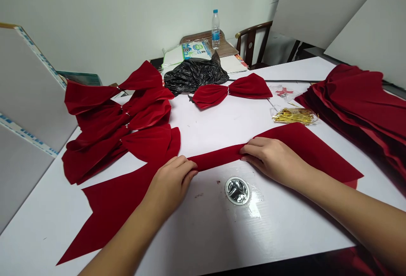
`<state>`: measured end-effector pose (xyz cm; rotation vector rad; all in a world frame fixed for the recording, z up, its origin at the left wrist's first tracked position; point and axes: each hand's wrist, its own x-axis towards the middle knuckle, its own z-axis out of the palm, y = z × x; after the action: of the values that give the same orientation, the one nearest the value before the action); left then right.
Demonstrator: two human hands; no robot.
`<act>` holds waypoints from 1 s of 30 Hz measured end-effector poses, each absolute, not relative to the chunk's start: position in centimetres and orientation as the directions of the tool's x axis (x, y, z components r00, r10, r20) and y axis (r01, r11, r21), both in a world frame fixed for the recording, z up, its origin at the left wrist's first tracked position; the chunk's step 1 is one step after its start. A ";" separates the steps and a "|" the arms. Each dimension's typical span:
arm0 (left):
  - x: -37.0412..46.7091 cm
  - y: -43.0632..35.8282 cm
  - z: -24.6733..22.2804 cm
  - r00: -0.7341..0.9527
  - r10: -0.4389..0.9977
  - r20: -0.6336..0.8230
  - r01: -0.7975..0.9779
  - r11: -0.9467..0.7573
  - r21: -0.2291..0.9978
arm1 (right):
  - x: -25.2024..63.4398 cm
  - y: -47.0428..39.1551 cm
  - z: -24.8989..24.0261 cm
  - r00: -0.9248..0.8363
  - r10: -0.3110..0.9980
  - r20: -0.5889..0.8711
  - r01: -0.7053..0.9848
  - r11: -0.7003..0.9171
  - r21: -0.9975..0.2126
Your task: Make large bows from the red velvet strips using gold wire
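Observation:
A long strip of red velvet ribbon (218, 158) lies across the white table, its middle gathered into a narrow band. My left hand (174, 178) pinches the band at its left end, and my right hand (269, 155) grips it at the right end. Beyond each hand the ribbon spreads out wide; its left tail has a notched end. Several finished red bows (146, 138) are stacked at the left, each cinched at the middle. One more bow (234, 91) sits on the table past my hands.
A packet of gold twist ties (294, 116) lies at the right, near a pile of red velvet pieces (358, 102). Behind the single bow are a black plastic bag (196, 73) and a water bottle (215, 30). A round metal-rimmed disc (237, 191) is set in the tabletop.

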<state>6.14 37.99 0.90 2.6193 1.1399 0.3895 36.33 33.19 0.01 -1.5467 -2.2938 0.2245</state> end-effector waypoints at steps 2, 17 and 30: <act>6.1 37.9 0.8 0.667 0.733 0.134 0.673 -0.669 0.315 | 36.4 33.2 -0.1 -0.359 0.911 0.202 0.862 0.407 -0.302; 6.2 37.9 0.8 0.660 0.728 0.186 0.638 -0.674 0.373 | 36.2 33.3 -0.1 -0.425 0.862 0.277 0.812 0.498 -0.305; 6.3 37.9 1.0 0.631 0.744 0.218 0.651 -0.661 0.372 | 36.2 33.2 -0.3 -0.351 0.904 0.243 0.853 0.416 -0.316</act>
<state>6.33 37.90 1.02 2.5969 1.1344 0.5187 36.22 33.20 -0.28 -1.5049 -2.2994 0.1889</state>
